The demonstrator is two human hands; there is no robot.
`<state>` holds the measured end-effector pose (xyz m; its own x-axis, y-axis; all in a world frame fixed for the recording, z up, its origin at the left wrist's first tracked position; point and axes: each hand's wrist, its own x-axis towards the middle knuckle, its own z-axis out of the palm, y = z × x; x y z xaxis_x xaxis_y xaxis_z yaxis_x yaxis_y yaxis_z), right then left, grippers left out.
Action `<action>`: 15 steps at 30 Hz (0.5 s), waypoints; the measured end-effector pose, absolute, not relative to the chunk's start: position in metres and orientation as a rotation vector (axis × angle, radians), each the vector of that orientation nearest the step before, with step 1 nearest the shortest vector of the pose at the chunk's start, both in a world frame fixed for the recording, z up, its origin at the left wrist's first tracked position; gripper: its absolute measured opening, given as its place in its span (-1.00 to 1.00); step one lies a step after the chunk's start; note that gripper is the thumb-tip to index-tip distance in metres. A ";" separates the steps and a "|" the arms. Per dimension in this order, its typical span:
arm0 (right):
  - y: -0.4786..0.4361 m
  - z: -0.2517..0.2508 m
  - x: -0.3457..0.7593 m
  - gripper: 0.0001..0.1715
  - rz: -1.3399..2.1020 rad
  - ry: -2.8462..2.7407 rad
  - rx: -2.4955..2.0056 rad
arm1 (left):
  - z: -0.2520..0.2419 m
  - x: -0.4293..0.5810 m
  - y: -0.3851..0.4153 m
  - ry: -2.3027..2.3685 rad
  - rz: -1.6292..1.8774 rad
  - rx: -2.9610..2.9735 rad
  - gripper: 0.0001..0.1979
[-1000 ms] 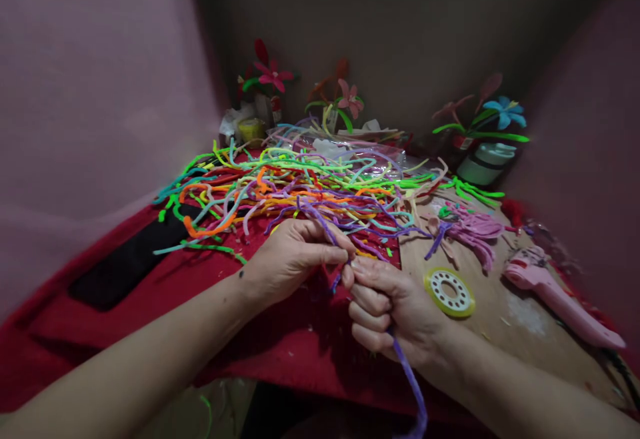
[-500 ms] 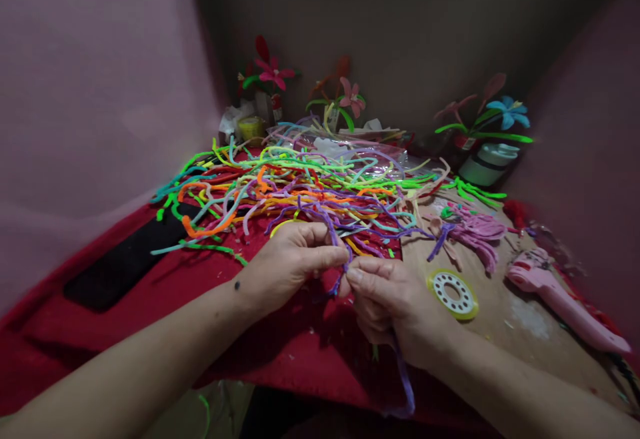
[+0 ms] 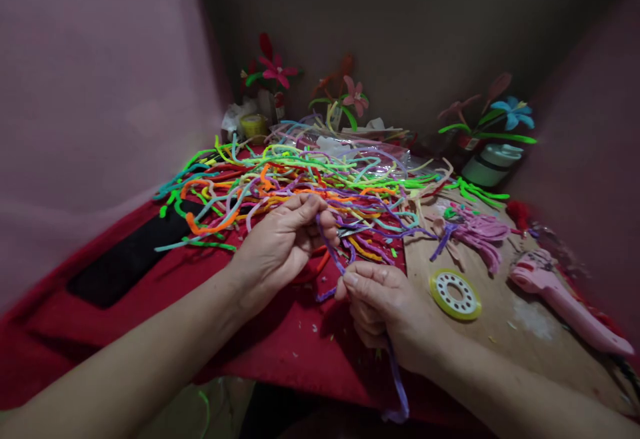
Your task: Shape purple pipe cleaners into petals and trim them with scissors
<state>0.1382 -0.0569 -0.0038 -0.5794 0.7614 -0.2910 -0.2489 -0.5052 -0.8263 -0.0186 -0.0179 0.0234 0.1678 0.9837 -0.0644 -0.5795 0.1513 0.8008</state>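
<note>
Between my hands runs a purple pipe cleaner [image 3: 332,250], bent and loosely twisted. The thumb and fingers of my left hand [image 3: 283,242] pinch its upper end. Lower down and to the right, my right hand [image 3: 383,302] grips it near a bend, where a short piece sticks out to the left. A long purple tail [image 3: 397,382] hangs below the right hand past the table edge. Just behind the hands, the blades of a pair of scissors [image 3: 354,229] show partly, among a heap of many-coloured pipe cleaners [image 3: 300,169].
A yellow-and-white tape roll [image 3: 455,294] lies on the brown board [image 3: 490,335] at right, near a pink glue gun [image 3: 565,299] and a pink pipe-cleaner bundle [image 3: 477,229]. A black phone-like slab [image 3: 127,259] rests at left. Pipe-cleaner flowers [image 3: 513,112] stand behind.
My left hand has moved up and away from my right hand, drawing a stretch of purple pipe cleaner between them. My right hand has hardly moved.
</note>
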 end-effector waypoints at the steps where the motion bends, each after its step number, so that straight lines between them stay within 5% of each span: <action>1: -0.058 -0.005 0.137 -0.78 2.120 -1.007 -0.866 | 0.023 -0.019 -0.017 0.676 1.266 0.717 -0.90; 15: -0.068 -0.003 0.136 -0.73 2.201 -1.076 -0.975 | 0.025 -0.033 -0.008 0.635 1.439 0.746 -0.85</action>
